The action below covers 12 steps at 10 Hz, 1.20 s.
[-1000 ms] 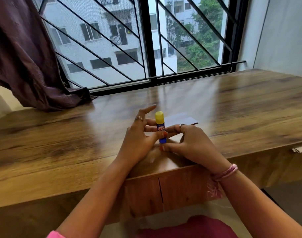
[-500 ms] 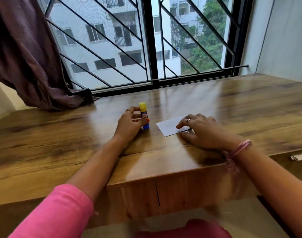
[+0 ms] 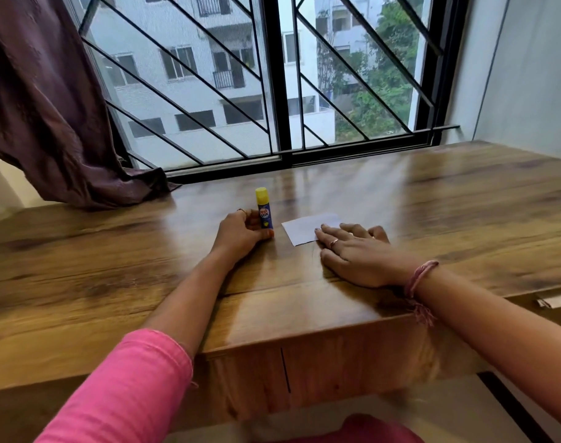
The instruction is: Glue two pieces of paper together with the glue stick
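Wooden worktop (image 3: 432, 199) carried everything. Paper (image 3: 304, 229) lay flat near centre, right edge under right hand (image 3: 352, 251); that grip released, fingers straight, pressing down on paper. Glue stick (image 3: 263, 212) stood upright, capped, just left of paper. Left hand (image 3: 239, 235) grip curled round stick's lower body.

Wooden table (image 3: 432, 199): glue stick (image 3: 263, 210) upright, white paper (image 3: 304, 230) just beside, curtain (image 3: 90, 174) hem far-left.
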Each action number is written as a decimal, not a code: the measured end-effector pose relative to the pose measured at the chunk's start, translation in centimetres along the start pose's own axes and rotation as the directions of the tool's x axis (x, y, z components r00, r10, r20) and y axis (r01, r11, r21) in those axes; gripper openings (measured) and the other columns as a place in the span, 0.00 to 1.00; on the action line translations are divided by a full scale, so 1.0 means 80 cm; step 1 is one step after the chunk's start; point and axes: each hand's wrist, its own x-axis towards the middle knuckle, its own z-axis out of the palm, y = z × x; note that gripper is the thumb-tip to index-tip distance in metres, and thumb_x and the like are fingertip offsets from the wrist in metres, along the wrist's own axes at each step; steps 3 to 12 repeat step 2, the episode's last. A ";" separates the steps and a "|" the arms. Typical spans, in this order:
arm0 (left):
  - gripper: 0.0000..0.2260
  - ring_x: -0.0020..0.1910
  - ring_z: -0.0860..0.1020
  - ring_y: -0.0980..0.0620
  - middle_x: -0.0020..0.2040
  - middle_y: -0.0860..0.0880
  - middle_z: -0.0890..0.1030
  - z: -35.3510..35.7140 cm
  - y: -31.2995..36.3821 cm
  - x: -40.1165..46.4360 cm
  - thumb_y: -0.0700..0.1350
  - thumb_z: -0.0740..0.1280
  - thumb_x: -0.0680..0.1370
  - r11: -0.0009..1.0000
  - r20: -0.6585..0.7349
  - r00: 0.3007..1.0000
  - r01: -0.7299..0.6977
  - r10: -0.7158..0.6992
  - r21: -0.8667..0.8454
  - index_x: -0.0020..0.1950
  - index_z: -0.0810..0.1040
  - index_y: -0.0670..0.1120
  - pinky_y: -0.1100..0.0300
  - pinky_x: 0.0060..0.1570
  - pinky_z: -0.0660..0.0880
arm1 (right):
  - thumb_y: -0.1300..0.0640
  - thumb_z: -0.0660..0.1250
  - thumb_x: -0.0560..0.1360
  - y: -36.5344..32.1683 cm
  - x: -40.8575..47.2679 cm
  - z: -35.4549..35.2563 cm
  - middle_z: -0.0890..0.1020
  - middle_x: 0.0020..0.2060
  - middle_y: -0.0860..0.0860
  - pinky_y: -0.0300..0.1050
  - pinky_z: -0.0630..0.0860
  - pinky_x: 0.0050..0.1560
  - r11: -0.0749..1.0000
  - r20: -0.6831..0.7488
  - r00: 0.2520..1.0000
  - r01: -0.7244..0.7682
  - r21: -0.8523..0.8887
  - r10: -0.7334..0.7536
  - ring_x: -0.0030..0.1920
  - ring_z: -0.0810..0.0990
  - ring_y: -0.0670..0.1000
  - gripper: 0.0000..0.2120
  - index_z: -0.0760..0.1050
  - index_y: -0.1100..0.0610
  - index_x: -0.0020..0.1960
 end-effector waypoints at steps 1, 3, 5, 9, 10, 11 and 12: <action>0.23 0.53 0.80 0.51 0.56 0.45 0.82 -0.002 -0.001 -0.002 0.36 0.75 0.69 1.000 0.022 1.000 0.005 -0.005 0.009 0.63 0.75 0.41 0.63 0.54 0.73 | 0.41 0.41 0.78 -0.001 -0.002 0.001 0.49 0.77 0.43 0.52 0.48 0.65 1.000 -0.002 1.000 -0.009 0.019 0.009 0.76 0.47 0.49 0.29 0.44 0.47 0.77; 0.26 0.57 0.79 0.50 0.59 0.45 0.80 -0.005 -0.001 -0.004 0.36 0.76 0.69 0.999 0.024 0.999 0.030 -0.029 -0.029 0.65 0.73 0.41 0.57 0.60 0.74 | 0.43 0.44 0.78 -0.002 -0.004 0.001 0.48 0.78 0.44 0.52 0.48 0.67 0.997 -0.064 0.998 -0.012 0.080 0.017 0.76 0.46 0.49 0.29 0.42 0.48 0.77; 0.26 0.57 0.79 0.50 0.59 0.45 0.80 -0.005 -0.001 -0.004 0.36 0.76 0.69 0.999 0.024 0.999 0.030 -0.029 -0.029 0.65 0.73 0.41 0.57 0.60 0.74 | 0.43 0.44 0.78 -0.002 -0.004 0.001 0.48 0.78 0.44 0.52 0.48 0.67 0.997 -0.064 0.998 -0.012 0.080 0.017 0.76 0.46 0.49 0.29 0.42 0.48 0.77; 0.26 0.57 0.79 0.50 0.59 0.45 0.80 -0.005 -0.001 -0.004 0.36 0.76 0.69 0.999 0.024 0.999 0.030 -0.029 -0.029 0.65 0.73 0.41 0.57 0.60 0.74 | 0.43 0.44 0.78 -0.002 -0.004 0.001 0.48 0.78 0.44 0.52 0.48 0.67 0.997 -0.064 0.998 -0.012 0.080 0.017 0.76 0.46 0.49 0.29 0.42 0.48 0.77; 0.26 0.57 0.79 0.50 0.59 0.45 0.80 -0.005 -0.001 -0.004 0.36 0.76 0.69 0.999 0.024 0.999 0.030 -0.029 -0.029 0.65 0.73 0.41 0.57 0.60 0.74 | 0.43 0.44 0.78 -0.002 -0.004 0.001 0.48 0.78 0.44 0.52 0.48 0.67 0.997 -0.064 0.998 -0.012 0.080 0.017 0.76 0.46 0.49 0.29 0.42 0.48 0.77; 0.26 0.57 0.79 0.50 0.59 0.45 0.80 -0.005 -0.001 -0.004 0.36 0.76 0.69 0.999 0.024 0.999 0.030 -0.029 -0.029 0.65 0.73 0.41 0.57 0.60 0.74 | 0.43 0.44 0.78 -0.002 -0.004 0.001 0.48 0.78 0.44 0.52 0.48 0.67 0.997 -0.064 0.998 -0.012 0.080 0.017 0.76 0.46 0.49 0.29 0.42 0.48 0.77; 0.26 0.57 0.79 0.50 0.59 0.45 0.80 -0.005 -0.001 -0.004 0.36 0.76 0.69 0.999 0.024 0.999 0.030 -0.029 -0.029 0.65 0.73 0.41 0.57 0.60 0.74 | 0.43 0.44 0.78 -0.002 -0.004 0.001 0.48 0.78 0.44 0.52 0.48 0.67 0.997 -0.064 0.998 -0.012 0.080 0.017 0.76 0.46 0.49 0.29 0.42 0.48 0.77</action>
